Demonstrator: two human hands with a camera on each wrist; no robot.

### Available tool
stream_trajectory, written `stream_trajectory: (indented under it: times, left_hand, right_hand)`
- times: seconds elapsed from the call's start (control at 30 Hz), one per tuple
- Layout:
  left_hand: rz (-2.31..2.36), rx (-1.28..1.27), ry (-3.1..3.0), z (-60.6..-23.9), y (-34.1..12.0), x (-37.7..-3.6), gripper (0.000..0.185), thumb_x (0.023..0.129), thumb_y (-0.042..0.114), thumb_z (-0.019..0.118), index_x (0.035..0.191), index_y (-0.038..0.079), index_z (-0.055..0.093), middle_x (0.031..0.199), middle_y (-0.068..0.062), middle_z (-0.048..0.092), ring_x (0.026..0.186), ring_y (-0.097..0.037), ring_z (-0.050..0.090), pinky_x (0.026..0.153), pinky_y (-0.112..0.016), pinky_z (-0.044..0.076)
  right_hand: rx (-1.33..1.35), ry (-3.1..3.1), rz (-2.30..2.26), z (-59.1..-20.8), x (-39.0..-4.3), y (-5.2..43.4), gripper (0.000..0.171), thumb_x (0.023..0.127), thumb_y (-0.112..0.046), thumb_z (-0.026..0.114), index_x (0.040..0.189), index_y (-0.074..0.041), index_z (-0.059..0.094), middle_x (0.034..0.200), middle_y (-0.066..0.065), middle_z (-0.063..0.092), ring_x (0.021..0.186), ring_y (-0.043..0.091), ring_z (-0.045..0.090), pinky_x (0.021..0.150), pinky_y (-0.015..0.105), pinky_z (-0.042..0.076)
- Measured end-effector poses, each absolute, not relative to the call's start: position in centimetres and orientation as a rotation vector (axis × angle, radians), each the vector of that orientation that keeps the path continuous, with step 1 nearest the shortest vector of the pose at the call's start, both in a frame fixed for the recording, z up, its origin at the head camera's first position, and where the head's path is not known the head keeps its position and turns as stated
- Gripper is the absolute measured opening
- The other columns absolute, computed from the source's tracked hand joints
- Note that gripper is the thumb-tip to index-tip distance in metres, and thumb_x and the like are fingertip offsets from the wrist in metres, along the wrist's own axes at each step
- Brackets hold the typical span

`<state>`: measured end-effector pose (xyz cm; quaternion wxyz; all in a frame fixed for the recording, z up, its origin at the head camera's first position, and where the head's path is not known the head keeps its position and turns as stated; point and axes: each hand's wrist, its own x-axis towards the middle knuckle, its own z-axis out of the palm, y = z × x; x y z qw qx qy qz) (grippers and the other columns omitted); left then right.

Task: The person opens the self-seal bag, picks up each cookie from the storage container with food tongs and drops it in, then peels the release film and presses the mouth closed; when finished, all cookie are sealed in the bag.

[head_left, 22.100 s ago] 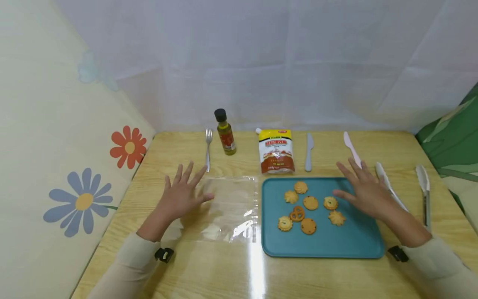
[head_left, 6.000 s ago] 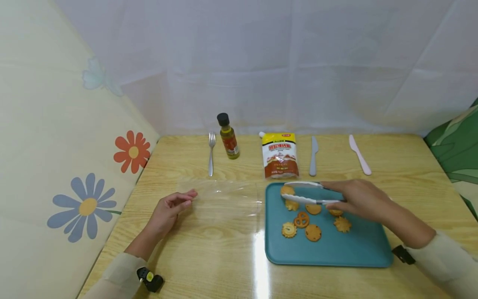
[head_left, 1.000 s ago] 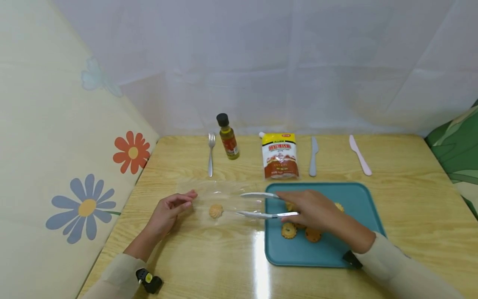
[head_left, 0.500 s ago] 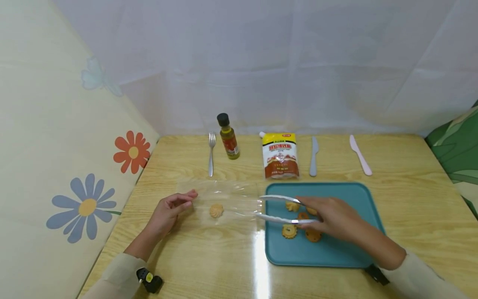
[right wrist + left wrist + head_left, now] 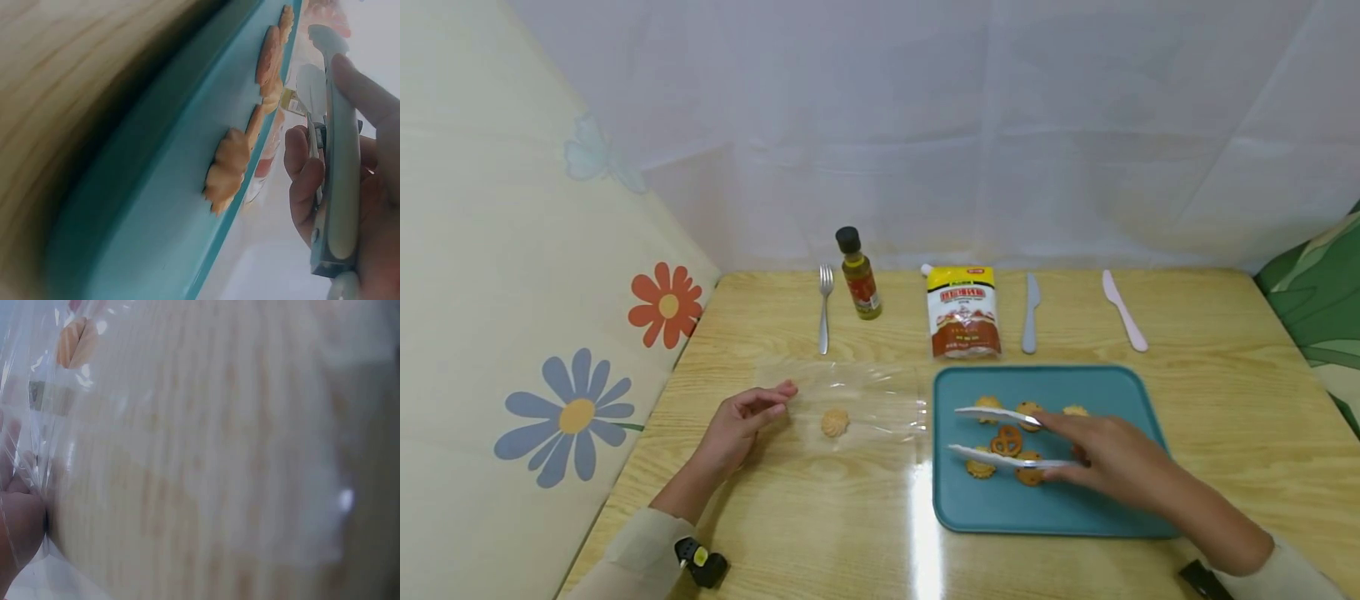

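One cookie (image 5: 834, 422) already lies inside the clear bag (image 5: 857, 406) on the counter (image 5: 820, 517), left of the teal tray (image 5: 1075, 512); six cookies (image 5: 1006, 441) are left on it. The left hand (image 5: 739, 423) pinches the bag's left edge. The right hand (image 5: 1108, 461) grips the tongs (image 5: 1000, 436), their arms apart and empty over the tray.

Left hand (image 5: 735, 425) resting palm-side, fingers loosely curled; right hand (image 5: 1105, 454) extended forward, fingers gripping.
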<state>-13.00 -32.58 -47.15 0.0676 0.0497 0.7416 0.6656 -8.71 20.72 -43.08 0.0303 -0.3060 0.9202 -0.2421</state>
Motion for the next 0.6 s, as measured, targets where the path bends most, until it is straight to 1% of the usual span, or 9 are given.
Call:
stream_trajectory:
  times: [0.2,0.43,0.53,0.6]
  left_hand:
    - [1.998,0.147,2.241,-47.1,-32.6,-13.0,0.034,0.1,0.006,0.067,0.118,-0.022,0.059,0.125,0.005,0.074,0.126,0.002,0.06,0.102,-0.014,0.048]
    - [1.983,0.143,2.252,-47.1,-32.6,-13.0,0.034,0.1,0.007,0.067,0.119,-0.021,0.06,0.126,0.006,0.073,0.125,0.003,0.06,0.101,-0.014,0.048]
    - [1.983,0.152,2.254,-47.1,-32.7,-13.0,0.034,0.101,0.006,0.067,0.119,-0.021,0.06,0.126,0.006,0.073,0.125,0.002,0.06,0.101,-0.014,0.048]
    - [1.983,0.154,2.257,-47.1,-32.6,-13.0,0.034,0.101,0.006,0.067,0.119,-0.021,0.06,0.126,0.006,0.073,0.125,0.002,0.06,0.101,-0.014,0.048]
  right_hand:
    - [-0.812,2.82,-0.675,-42.8,-8.4,21.9,0.073,0.088,-0.048,0.079,0.15,-0.015,0.056,0.068,-0.02,0.044,0.056,-0.003,0.036,0.053,0.021,0.035]
    - [-0.678,2.866,-0.585,-42.2,-8.8,22.4,0.073,0.088,-0.051,0.078,0.148,-0.014,0.058,0.066,-0.017,0.047,0.054,0.0,0.038,0.049,0.022,0.034]
    - [-0.664,2.886,-0.56,-42.2,-9.1,22.4,0.074,0.087,-0.051,0.078,0.147,-0.012,0.058,0.066,-0.015,0.049,0.055,0.001,0.039,0.049,0.023,0.034]
    - [-0.66,2.9,-0.54,-42.2,-9.3,22.4,0.074,0.087,-0.05,0.079,0.146,-0.012,0.059,0.069,-0.015,0.053,0.056,0.0,0.041,0.051,0.023,0.036]
